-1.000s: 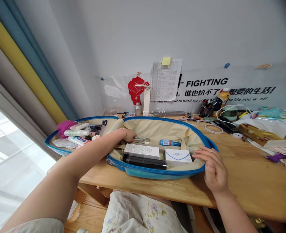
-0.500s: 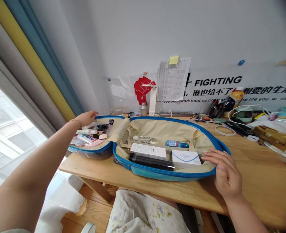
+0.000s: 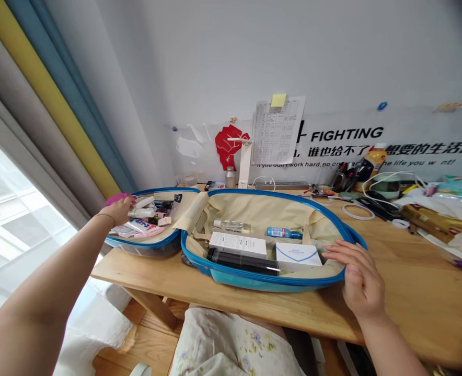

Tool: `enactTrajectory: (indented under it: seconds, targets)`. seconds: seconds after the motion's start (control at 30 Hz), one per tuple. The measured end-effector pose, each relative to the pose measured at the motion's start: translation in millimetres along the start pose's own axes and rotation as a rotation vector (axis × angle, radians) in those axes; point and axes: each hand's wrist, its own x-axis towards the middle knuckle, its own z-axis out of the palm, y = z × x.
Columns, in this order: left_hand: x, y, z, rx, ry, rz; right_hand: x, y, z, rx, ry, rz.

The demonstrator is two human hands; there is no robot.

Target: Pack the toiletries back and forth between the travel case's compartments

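Observation:
A blue-rimmed suitcase (image 3: pixel 199 261) lies unfolded on the table, beige lining showing. My left hand (image 3: pixel 119 210) is over its left half, fingers curled against a bright pink, soft-looking thing (image 3: pixel 116 198) partly hidden by the hand. Beside it are a toothpaste tube (image 3: pixel 140 226), a white tube (image 3: pixel 141 213) and other small toiletries. My right hand (image 3: pixel 358 277) rests on the right rim, fingers stretched over it. In the right half lie a clear bottle (image 3: pixel 233 226), a blue bottle (image 3: pixel 284 232), a long white box (image 3: pixel 237 243), a white-and-blue box (image 3: pixel 298 254) and a black cylinder (image 3: pixel 242 261).
Behind the suitcase stand a white lamp (image 3: pixel 244 164), a silver bottle (image 3: pixel 230 177) and a power strip (image 3: pixel 281 185). Cables, pens, a yellow-labelled bottle (image 3: pixel 376 156) and a gold pouch (image 3: pixel 437 222) crowd the right back. A curtain (image 3: pixel 58 104) hangs at left.
My left hand has drawn back from the far left rim, leftward and nearer to me. The pink thing now shows at it. My right hand stays at the right rim.

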Motion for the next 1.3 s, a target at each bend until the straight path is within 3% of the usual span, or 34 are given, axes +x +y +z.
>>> enactTrajectory:
  seconds: [0.43,0.57,0.67,0.73,0.8,0.93,1.03,1.1,1.2,1.3]
  targets:
    - [-11,1,-6.3,0.077,0.006,0.174,-1,1,-1,0.003,-0.009,-0.024]
    - [-18,-7,-24.2,0.104,0.066,0.163,-2,0,-2,0.003,-0.017,0.0]
    - [-22,0,-50.0,0.054,0.202,0.163,-1,-1,-1,-0.002,-0.022,0.02]
    - [-22,21,-69.6,-0.027,0.315,0.215,-1,-1,-1,0.004,-0.017,0.025]
    - [-21,58,-87.2,-0.085,0.362,0.307,0,-2,-1,0.013,-0.008,0.021]
    - [-14,156,-106.6,-0.104,0.239,0.628,0,-3,-1,0.021,-0.004,0.001]
    - [-6,225,-104.3,-0.073,0.13,0.777,0,-2,-1,0.022,0.0,-0.011]
    - [0,258,-96.8,-0.04,0.05,0.821,0,-1,-1,0.023,0.0,-0.015]
    - [10,288,-83.0,0.014,-0.059,0.841,1,-1,-2,0.015,-0.002,-0.015]
    - [18,301,-72.6,0.059,-0.143,0.825,1,-1,-2,0.014,-0.008,-0.007]
